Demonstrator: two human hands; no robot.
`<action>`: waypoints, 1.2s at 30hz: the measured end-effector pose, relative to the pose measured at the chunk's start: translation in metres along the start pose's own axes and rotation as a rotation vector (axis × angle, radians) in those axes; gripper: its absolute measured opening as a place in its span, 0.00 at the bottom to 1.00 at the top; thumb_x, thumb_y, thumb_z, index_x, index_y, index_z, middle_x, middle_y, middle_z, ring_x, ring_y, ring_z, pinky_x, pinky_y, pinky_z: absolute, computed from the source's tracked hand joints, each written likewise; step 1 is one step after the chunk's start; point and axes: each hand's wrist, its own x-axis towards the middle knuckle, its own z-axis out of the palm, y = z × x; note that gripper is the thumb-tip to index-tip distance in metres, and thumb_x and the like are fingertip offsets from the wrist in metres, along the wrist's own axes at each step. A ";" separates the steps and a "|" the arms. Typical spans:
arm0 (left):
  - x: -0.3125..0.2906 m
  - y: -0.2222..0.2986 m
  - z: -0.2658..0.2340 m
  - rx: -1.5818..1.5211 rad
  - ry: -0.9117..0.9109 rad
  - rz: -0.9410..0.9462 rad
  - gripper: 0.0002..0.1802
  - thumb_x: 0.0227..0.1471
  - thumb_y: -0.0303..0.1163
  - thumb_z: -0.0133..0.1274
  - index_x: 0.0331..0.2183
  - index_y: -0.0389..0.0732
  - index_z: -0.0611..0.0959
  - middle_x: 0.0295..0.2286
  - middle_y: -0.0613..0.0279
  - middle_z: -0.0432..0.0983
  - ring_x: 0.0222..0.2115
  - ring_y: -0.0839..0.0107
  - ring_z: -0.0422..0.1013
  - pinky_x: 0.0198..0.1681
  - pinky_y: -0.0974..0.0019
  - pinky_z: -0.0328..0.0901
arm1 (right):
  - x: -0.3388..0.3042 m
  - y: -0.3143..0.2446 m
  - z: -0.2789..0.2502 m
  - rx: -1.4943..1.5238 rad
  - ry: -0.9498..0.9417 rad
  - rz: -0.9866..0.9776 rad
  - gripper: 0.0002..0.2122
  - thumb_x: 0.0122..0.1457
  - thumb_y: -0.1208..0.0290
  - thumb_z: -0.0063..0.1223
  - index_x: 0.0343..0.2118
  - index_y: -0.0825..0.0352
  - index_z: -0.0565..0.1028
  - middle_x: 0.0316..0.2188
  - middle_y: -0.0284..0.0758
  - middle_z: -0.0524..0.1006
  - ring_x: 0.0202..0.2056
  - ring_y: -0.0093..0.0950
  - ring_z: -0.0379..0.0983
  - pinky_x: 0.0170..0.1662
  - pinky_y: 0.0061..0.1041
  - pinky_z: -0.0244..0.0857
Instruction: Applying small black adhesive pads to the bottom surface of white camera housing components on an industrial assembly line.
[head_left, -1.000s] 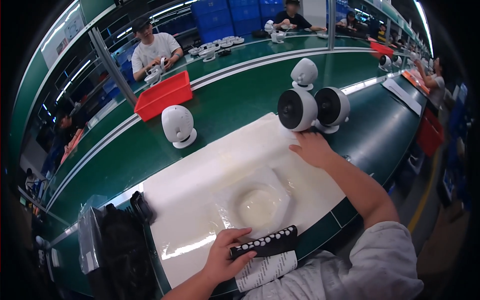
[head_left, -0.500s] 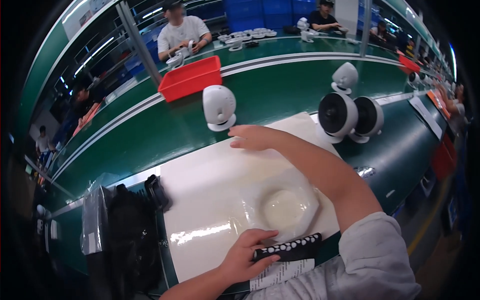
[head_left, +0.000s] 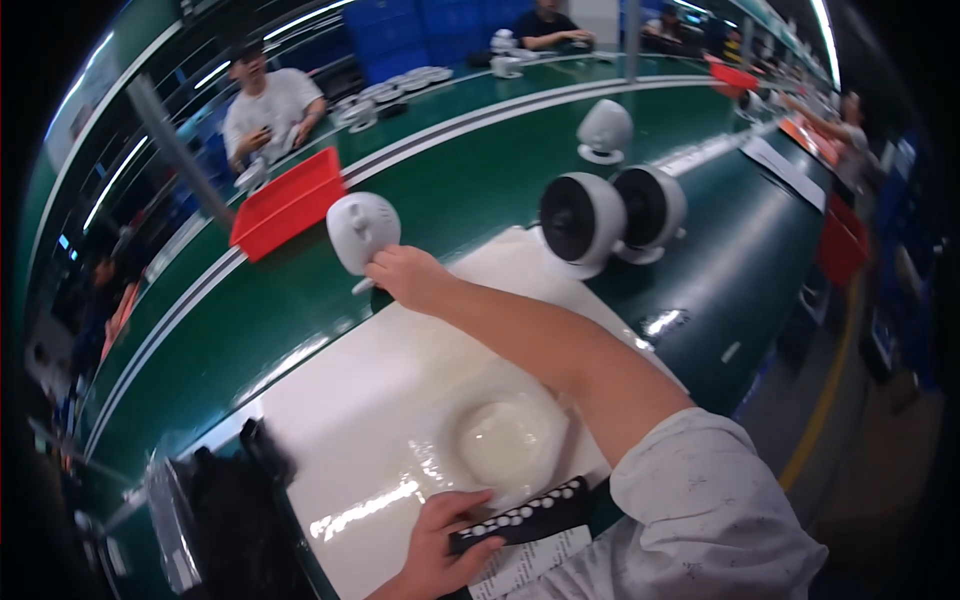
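My right hand (head_left: 408, 277), reaching out to the far left, has its fingers closed at the lower part of a white rounded device (head_left: 352, 228). The device's small base is tilted and partly hidden by the hand. My left hand (head_left: 440, 548), low in the view, grips one end of a black bar with a row of white dots (head_left: 530, 513). Just beyond the bar, a glossy, translucent white piece with angled sides and a round hollow (head_left: 550, 432) lies on a cream mat (head_left: 350, 400). A printed paper sheet (head_left: 525, 565) shows below the bar.
A red bin (head_left: 290, 205) stands at the far left on the green bench. Two white devices with black round fronts (head_left: 580, 220) and another white device (head_left: 604, 130) stand to the right. Black items and clear plastic (head_left: 215, 520) are at the near left. Co-workers sit across the line.
My right hand has reached the white device and closed on it; the device has turned and tipped. The whole view has shifted right. My left hand keeps hold of the dotted bar.
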 end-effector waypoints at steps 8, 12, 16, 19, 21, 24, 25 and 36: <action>0.007 0.001 0.010 0.061 0.067 0.029 0.19 0.37 0.35 0.58 0.30 0.30 0.75 0.36 0.55 0.67 0.28 0.71 0.64 0.33 0.72 0.61 | -0.085 -0.056 -0.173 0.647 0.285 0.312 0.13 0.52 0.62 0.49 0.33 0.68 0.67 0.22 0.37 0.73 0.19 0.28 0.69 0.24 0.24 0.62; 0.000 0.002 0.009 0.043 0.128 -0.051 0.18 0.38 0.35 0.57 0.30 0.32 0.75 0.33 0.56 0.66 0.31 0.70 0.64 0.35 0.70 0.60 | -0.122 -0.098 -0.223 1.239 0.028 0.689 0.11 0.55 0.64 0.46 0.34 0.67 0.67 0.22 0.29 0.70 0.20 0.15 0.65 0.21 0.16 0.62; 0.001 0.006 0.013 0.056 0.171 -0.022 0.18 0.39 0.36 0.55 0.30 0.32 0.74 0.31 0.57 0.67 0.32 0.68 0.64 0.37 0.70 0.58 | -0.150 -0.113 -0.209 1.331 -0.207 0.842 0.15 0.56 0.60 0.43 0.41 0.67 0.66 0.24 0.33 0.70 0.21 0.17 0.67 0.21 0.17 0.63; 0.005 0.009 0.006 0.172 0.092 0.068 0.19 0.39 0.36 0.56 0.31 0.32 0.74 0.30 0.57 0.68 0.32 0.68 0.65 0.37 0.69 0.58 | -0.176 -0.111 -0.218 1.356 -0.084 0.887 0.23 0.57 0.54 0.38 0.48 0.68 0.61 0.25 0.35 0.72 0.23 0.22 0.69 0.27 0.20 0.64; 0.008 0.012 0.010 0.075 0.124 0.051 0.08 0.34 0.25 0.56 0.22 0.31 0.77 0.32 0.55 0.71 0.33 0.63 0.65 0.38 0.67 0.59 | -0.233 -0.075 -0.192 1.163 0.432 0.739 0.21 0.56 0.62 0.41 0.51 0.63 0.57 0.25 0.37 0.72 0.26 0.24 0.70 0.28 0.20 0.65; 0.011 0.011 0.013 0.069 0.147 0.032 0.08 0.34 0.24 0.56 0.22 0.31 0.77 0.32 0.56 0.71 0.33 0.63 0.66 0.36 0.67 0.60 | -0.280 -0.021 -0.230 1.178 1.086 1.259 0.21 0.54 0.66 0.40 0.51 0.66 0.56 0.21 0.34 0.69 0.18 0.20 0.63 0.20 0.18 0.59; 0.010 0.012 0.013 0.074 0.120 0.042 0.08 0.34 0.24 0.56 0.23 0.31 0.77 0.32 0.56 0.71 0.33 0.63 0.66 0.35 0.67 0.60 | -0.285 -0.017 -0.234 1.247 1.244 1.339 0.18 0.54 0.67 0.40 0.48 0.67 0.59 0.19 0.32 0.68 0.16 0.18 0.60 0.19 0.16 0.56; -0.002 0.016 0.010 -0.192 0.066 -0.074 0.08 0.40 0.24 0.54 0.28 0.32 0.78 0.32 0.56 0.71 0.31 0.69 0.68 0.34 0.72 0.62 | -0.230 -0.161 -0.191 1.456 0.475 0.754 0.11 0.51 0.72 0.50 0.37 0.67 0.65 0.33 0.33 0.67 0.33 0.20 0.63 0.38 0.20 0.59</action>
